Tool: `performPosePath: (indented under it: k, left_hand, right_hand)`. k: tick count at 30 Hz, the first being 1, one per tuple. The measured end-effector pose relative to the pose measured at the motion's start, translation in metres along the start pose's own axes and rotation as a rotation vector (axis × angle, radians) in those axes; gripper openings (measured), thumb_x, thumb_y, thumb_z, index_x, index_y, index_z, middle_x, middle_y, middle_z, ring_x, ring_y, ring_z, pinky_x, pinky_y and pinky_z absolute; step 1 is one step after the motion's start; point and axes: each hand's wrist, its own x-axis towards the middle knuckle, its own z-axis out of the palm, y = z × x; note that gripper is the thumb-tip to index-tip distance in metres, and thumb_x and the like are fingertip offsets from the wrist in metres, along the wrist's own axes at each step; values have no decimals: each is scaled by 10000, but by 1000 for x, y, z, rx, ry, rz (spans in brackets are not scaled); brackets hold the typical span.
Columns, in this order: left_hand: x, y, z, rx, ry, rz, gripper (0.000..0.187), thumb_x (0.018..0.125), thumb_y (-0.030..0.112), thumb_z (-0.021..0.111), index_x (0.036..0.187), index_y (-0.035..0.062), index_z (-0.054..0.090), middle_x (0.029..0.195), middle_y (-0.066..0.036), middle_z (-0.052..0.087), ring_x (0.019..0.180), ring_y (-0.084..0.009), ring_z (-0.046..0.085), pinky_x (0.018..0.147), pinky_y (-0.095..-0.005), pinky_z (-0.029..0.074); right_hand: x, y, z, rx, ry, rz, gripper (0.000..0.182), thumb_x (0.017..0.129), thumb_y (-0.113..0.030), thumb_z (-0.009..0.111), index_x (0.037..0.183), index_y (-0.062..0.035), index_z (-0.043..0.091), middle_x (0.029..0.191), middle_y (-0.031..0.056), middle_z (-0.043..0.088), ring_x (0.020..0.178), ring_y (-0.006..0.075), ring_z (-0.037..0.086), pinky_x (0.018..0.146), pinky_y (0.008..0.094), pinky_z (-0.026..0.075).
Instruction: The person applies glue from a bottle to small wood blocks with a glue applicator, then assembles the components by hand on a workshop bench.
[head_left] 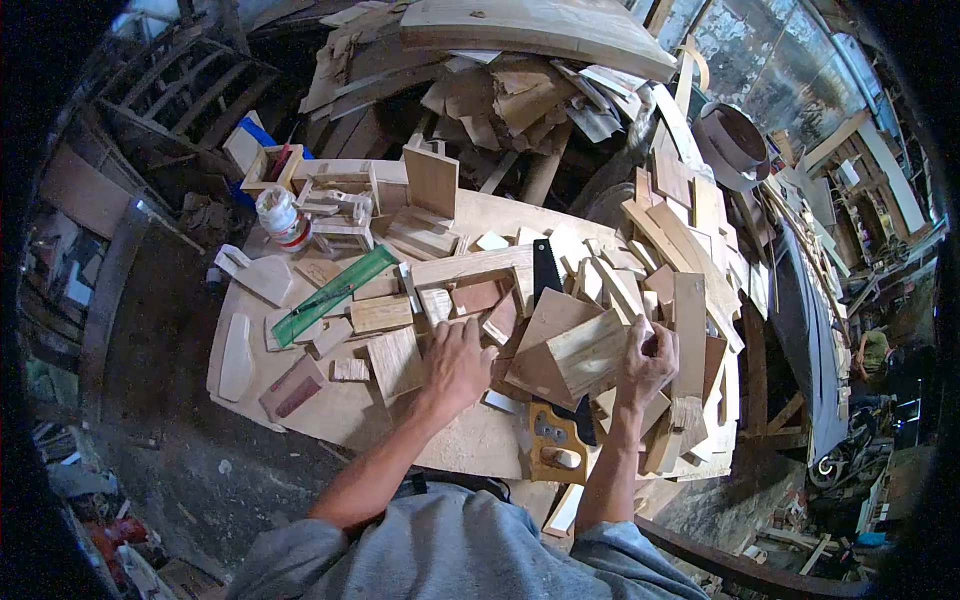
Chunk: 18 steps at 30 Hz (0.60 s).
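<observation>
Overlapping handsaw blade (546,268): wood pieces (585,355)

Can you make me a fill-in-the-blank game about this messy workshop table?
1. The long flat strip slanting below the jar is coloured ____.
2. The tool with a long dark blade and a yellowish handle is a ____.
3. The hand nearer to the jar is the person's ____ hand.
4. The blocks around both hands are made of ____.

Missing words: green; saw; left; wood.
</observation>
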Motion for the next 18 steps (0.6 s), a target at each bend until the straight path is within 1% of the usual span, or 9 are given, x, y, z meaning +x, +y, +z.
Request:
performPosePath:
  k: [1, 2, 3, 5, 8, 11, 12, 15, 18]
  left_hand:
    - [9, 3, 10, -58, 3, -14, 531, 938, 244, 656, 1349, -71, 539, 1217, -258, 625, 1177, -403, 561, 1019, -495, 436]
    - [15, 8, 20, -172, -72, -108, 504, 951, 225, 634, 1339, -81, 535, 1331, -281, 593, 1258, -434, 545, 1075, -488, 425]
    - [17, 32, -3, -294, -175, -194, 507, 958, 208, 624, 1359, -85, 521, 1347, -301, 577, 1259, -449, 550, 1081, -492, 430]
    - [15, 58, -29, -381, -303, -264, 534, 963, 199, 613, 1405, -76, 493, 1408, -316, 528, 1269, -442, 554, 1113, -469, 421]
    - [-6, 44, 44, -497, -51, -12, 583, 960, 189, 612, 1456, -68, 444, 1500, -302, 452, 1341, -443, 500, 1160, -462, 380]
    - [-15, 59, 50, -447, -10, 71, 619, 954, 182, 625, 1481, -65, 414, 1561, -284, 386, 1400, -445, 437, 1193, -465, 338]
    - [-14, 68, 34, -407, -81, 18, 632, 950, 171, 634, 1487, -70, 403, 1584, -282, 354, 1433, -450, 390, 1211, -480, 304]
    - [-15, 60, 48, -421, -20, 58, 592, 950, 165, 637, 1458, -72, 448, 1565, -282, 384, 1422, -455, 403, 1205, -489, 313]
    - [-18, 44, 49, -340, -54, 89, 497, 944, 112, 616, 1388, -87, 517, 1492, -290, 465, 1403, -431, 424, 1185, -475, 341]
  right_hand:
    - [-1, 0, -1, 3, 0, 13, 259, 935, -239, 738, 915, 19, 715, 776, 65, 599, 643, 149, 519, 589, 318, 426]
    - [-1, -1, -1, 7, -2, 24, 258, 934, -237, 739, 912, 19, 713, 779, 67, 601, 648, 151, 523, 591, 319, 428]
    - [-1, -1, -1, 12, -4, 33, 257, 933, -235, 740, 909, 19, 712, 783, 69, 603, 652, 152, 526, 593, 321, 429]
    - [0, 9, -2, 15, 16, 13, 245, 916, -212, 754, 925, 27, 702, 805, 86, 607, 666, 183, 542, 601, 338, 442]
    - [3, 16, -5, -26, 16, 4, 222, 895, -152, 769, 952, 43, 681, 864, 125, 634, 701, 229, 579, 618, 365, 473]
    - [5, 19, -2, -39, 14, 17, 216, 898, -147, 764, 961, 41, 679, 881, 130, 642, 714, 231, 584, 620, 365, 474]
    - [5, 20, -2, -39, 16, 1, 218, 897, -146, 766, 967, 41, 679, 889, 133, 643, 714, 230, 582, 618, 364, 473]
    - [6, 16, -3, -18, 11, -52, 225, 891, -142, 771, 987, 41, 681, 913, 141, 644, 716, 228, 579, 618, 360, 473]
    - [9, 0, -13, 35, -42, -83, 266, 863, -114, 788, 1044, 48, 679, 976, 150, 640, 729, 230, 581, 638, 357, 488]
